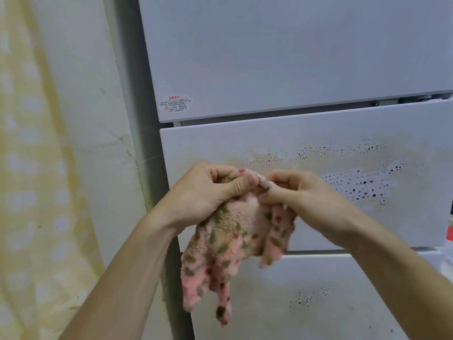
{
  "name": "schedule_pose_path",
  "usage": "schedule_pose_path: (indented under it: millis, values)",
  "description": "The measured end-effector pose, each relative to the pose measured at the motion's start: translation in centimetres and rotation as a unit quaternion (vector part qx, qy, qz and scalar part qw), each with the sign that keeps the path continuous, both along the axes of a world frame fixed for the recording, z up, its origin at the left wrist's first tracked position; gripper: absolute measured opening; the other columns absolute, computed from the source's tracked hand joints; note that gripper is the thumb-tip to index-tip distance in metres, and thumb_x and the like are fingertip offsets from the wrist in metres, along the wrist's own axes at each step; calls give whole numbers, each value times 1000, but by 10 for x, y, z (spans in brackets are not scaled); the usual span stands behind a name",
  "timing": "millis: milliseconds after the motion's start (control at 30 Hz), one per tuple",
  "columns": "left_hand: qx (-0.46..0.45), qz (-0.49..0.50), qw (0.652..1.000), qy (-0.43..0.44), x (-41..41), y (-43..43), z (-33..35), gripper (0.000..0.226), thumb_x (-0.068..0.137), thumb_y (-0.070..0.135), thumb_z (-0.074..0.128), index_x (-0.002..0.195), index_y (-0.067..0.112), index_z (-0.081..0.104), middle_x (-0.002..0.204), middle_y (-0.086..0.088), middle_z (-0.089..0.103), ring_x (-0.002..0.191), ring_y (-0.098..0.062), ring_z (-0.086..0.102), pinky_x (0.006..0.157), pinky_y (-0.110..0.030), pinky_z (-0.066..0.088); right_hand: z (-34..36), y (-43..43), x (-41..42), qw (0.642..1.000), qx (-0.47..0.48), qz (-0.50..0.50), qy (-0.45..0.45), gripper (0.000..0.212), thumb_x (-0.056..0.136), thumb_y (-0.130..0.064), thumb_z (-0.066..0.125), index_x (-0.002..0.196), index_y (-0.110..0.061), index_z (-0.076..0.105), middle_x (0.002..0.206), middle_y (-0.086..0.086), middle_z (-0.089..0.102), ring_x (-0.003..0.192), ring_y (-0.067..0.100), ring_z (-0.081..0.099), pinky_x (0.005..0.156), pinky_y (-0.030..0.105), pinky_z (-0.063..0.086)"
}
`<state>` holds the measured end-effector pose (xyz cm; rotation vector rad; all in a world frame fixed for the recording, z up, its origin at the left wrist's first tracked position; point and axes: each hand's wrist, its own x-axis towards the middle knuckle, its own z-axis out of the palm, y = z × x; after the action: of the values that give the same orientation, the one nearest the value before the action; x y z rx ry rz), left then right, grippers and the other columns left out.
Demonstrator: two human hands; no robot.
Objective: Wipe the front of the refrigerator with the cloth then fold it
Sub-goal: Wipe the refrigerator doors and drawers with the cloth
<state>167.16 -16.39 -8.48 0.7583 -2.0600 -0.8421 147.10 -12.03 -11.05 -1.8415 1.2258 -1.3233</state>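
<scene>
A white refrigerator with three stacked door panels fills the view ahead. Dark rust-like specks and brownish stains mark its middle door, and a smaller patch of specks sits on the lower door. In front of the middle door I hold a pink cloth with green and red spots. My left hand grips its upper edge, thumb pressed on top. My right hand pinches the same edge just to the right. The rest of the cloth hangs down crumpled below both hands, not touching the door.
A white wall stands left of the refrigerator, with a yellow and white curtain hanging at the far left. A small label with red print sticks to the upper door's lower left corner. Something red shows at the right edge.
</scene>
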Motion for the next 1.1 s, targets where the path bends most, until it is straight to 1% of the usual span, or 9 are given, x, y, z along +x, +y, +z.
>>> schedule_pose_path:
  millis: [133,200,400,567,633,733,800,967,1100]
  values:
    - [17,-4,998,-56,13,-5,6,22,81,42,84,74,22,76,79,-1,69,80,-16,67,81,-34,50,8,0,-14,999,-4,-46,-28,12,90,-31,72,87,-20,77,79,3,74,73,23,69,74,38,50]
    - [21,-10,997,-68,18,-9,7,22,79,39,85,79,19,75,80,-2,69,82,-15,67,80,-32,52,15,4,-18,999,-6,-32,-12,6,89,-29,76,90,-23,79,87,1,79,85,20,77,81,36,57]
    - [-1,-10,987,-159,26,-17,4,27,81,9,87,103,21,76,101,7,77,103,-15,72,97,-35,57,28,11,-30,997,6,-20,70,40,71,-56,81,92,-22,80,87,-6,78,87,11,74,85,31,53]
    - [28,-2,981,-191,24,-14,2,28,78,42,84,102,26,81,104,4,79,104,-18,73,102,-41,56,24,7,-33,983,-20,-66,167,7,85,-22,85,84,-25,78,76,1,75,73,20,68,70,25,51]
    - [30,-11,982,-188,22,-14,1,20,84,42,78,94,24,81,98,-2,79,97,-20,73,95,-40,57,23,8,-33,983,-20,-73,168,15,86,-14,81,80,-27,76,78,-7,71,70,10,64,68,19,48]
    - [34,-26,985,-167,19,-14,-1,7,85,27,82,84,23,77,85,3,74,84,-9,69,78,-25,54,24,8,-32,983,-39,-93,155,14,90,-15,76,83,-28,75,93,-10,76,89,10,73,78,35,61]
    - [37,-8,983,-178,17,-14,1,12,83,26,86,82,25,74,83,7,73,82,-8,69,77,-25,56,24,6,-31,986,-42,-104,127,13,92,-17,76,88,-29,75,86,-11,77,83,6,73,66,27,58]
    - [-28,145,947,-284,4,-12,-3,38,93,41,74,65,18,61,58,14,53,55,-6,48,49,-15,34,22,15,-24,939,-196,-205,195,17,87,-19,80,86,-35,75,82,-21,72,83,-3,68,72,17,56]
    - [-58,170,977,-114,3,-12,-4,25,94,18,68,73,27,76,71,13,72,67,-6,62,65,-20,46,28,41,-24,987,-17,65,146,21,78,-30,92,88,-21,76,80,6,76,57,14,69,53,26,55]
